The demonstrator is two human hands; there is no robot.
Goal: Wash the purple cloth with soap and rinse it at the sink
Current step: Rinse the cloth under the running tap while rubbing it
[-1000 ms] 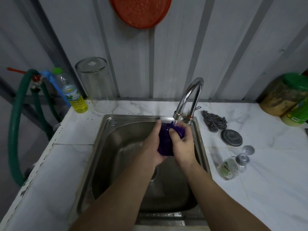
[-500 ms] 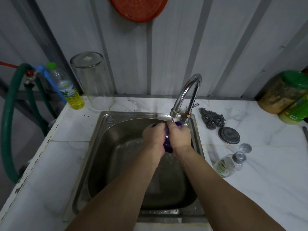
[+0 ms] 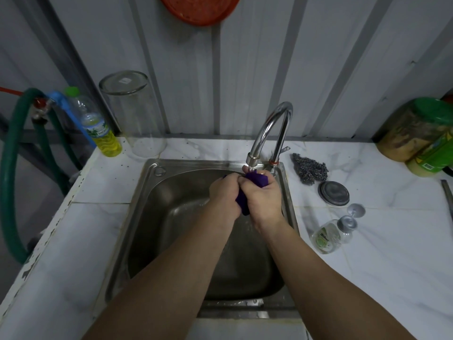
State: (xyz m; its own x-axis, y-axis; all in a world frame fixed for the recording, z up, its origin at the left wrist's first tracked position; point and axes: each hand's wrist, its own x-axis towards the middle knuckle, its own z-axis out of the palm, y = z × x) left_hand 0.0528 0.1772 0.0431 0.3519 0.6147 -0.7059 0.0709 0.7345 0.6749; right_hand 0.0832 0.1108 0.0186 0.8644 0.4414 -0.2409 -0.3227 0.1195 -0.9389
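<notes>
Bunched tighter than before, purple cloth [image 3: 255, 179] sits mid-frame under the faucet [image 3: 269, 128], left hand [image 3: 224, 192] and right hand [image 3: 263, 200] each with grip clamped on it.

Plain home kitchen wash-up corner, rough utility build. Steel sink [image 3: 157, 192] set in white marble-look tiled counter [image 3: 367, 278], chrome gooseneck tap [image 3: 272, 128] at far rim. Far wall of ribbed grey metal sheeting [image 3: 318, 69], orange round tray [image 3: 199, 8] hanging on it. Far left: bottle of yellow liquid [image 3: 103, 128], upturned clear jar [image 3: 134, 114], green hose [image 3: 12, 168] off counter edge. Right of sink: steel wool scourer [image 3: 310, 169], round metal lid [image 3: 333, 193], soap pump bottle [image 3: 328, 238] lying on side. Far right: green-lidded jars [image 3: 416, 131].
</notes>
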